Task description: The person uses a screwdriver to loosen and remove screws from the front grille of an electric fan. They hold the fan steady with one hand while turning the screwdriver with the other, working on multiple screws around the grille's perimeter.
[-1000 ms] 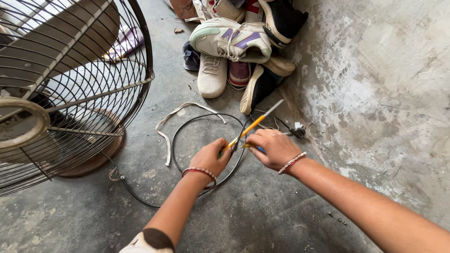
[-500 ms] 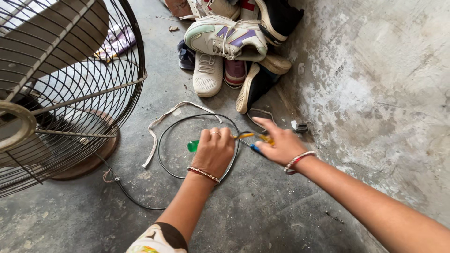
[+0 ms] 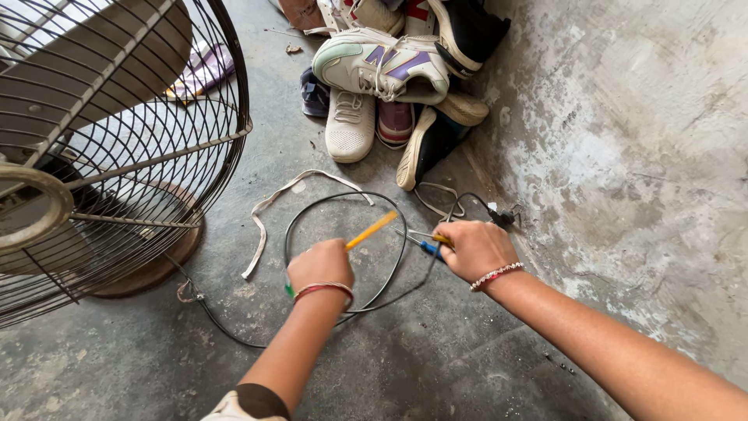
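Fan (image 3: 101, 148) stood at left on the floor (image 3: 436, 366); wall (image 3: 639, 156) rose at right. Pile of shoes (image 3: 389, 78) lay behind, against the wall's foot. Looped cable (image 3: 343, 204) lay on the floor between fan and wall, a strap (image 3: 261, 226) just left of it. Left hand (image 3: 319, 265) was over the loop, right hand (image 3: 474, 249) beside it, toward the wall.

Bare concrete floor (image 3: 436, 366) under me, grey and stained, meeting a rough plastered wall on my right.

On it I see a loop of black cable (image 3: 343, 257) running to a plug (image 3: 499, 216) near the wall, a strip of white strap (image 3: 273, 214) lying just beside the loop, and the round base of a pedestal fan (image 3: 148, 269) at my left. A heap of shoes (image 3: 389, 86) sits against the wall ahead, one white sneaker (image 3: 351, 125) sole-down, others tipped on edge.
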